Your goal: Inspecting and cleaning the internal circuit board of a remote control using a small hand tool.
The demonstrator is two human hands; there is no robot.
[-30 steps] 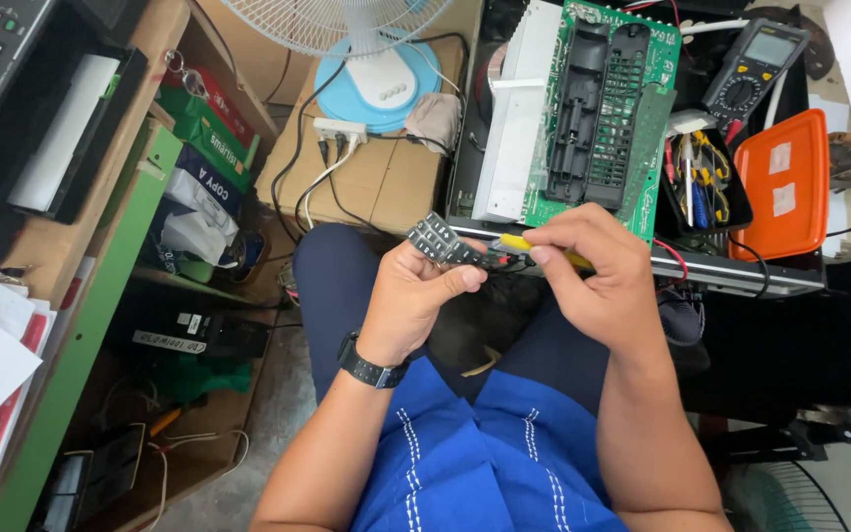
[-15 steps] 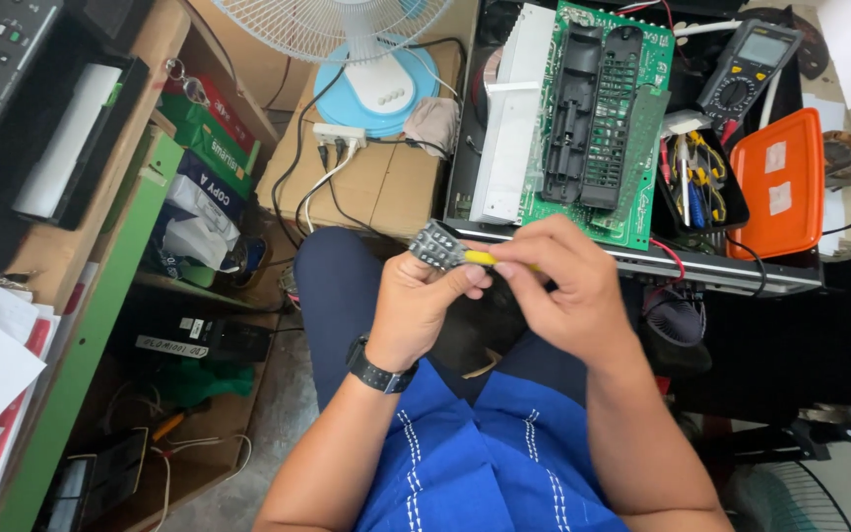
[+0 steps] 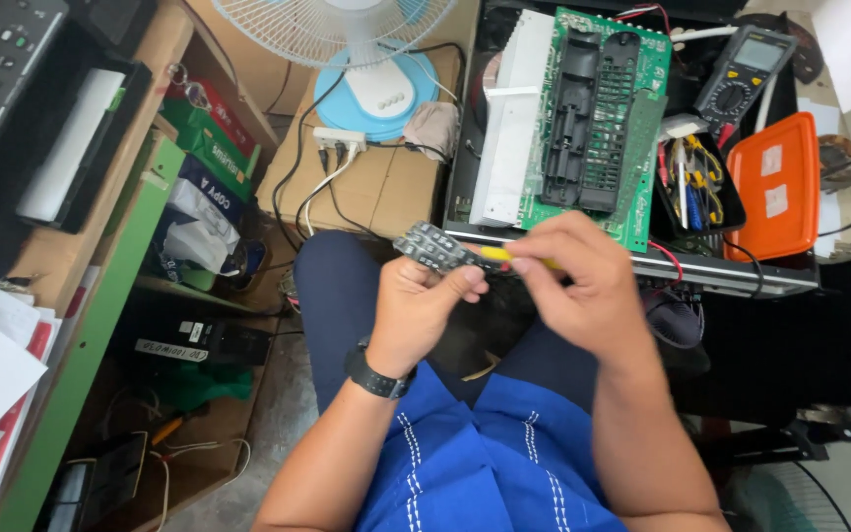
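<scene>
My left hand [image 3: 424, 307] grips a small dark keypad-like part [image 3: 432, 245] with rows of grey buttons, held tilted over my lap. My right hand [image 3: 583, 286] is closed around a thin yellow-handled tool [image 3: 506, 255] whose tip meets the part's right edge. The tool's far end is hidden inside my fingers. A black watch [image 3: 374, 375] sits on my left wrist. Both hands hover just in front of an opened device with a green circuit board [image 3: 644, 118] and a black plastic frame [image 3: 588, 113].
A multimeter [image 3: 744, 79], an orange case [image 3: 775, 185] and a black tray of small tools [image 3: 693, 185] lie right of the board. A white fan [image 3: 347, 30] and power strip [image 3: 340, 141] stand on a cardboard box [image 3: 376, 187]. Green shelving [image 3: 100, 296] with boxes is at left.
My right hand has slid left along the yellow tool and closed in on the keypad part. The left hand keeps the part in nearly the same place.
</scene>
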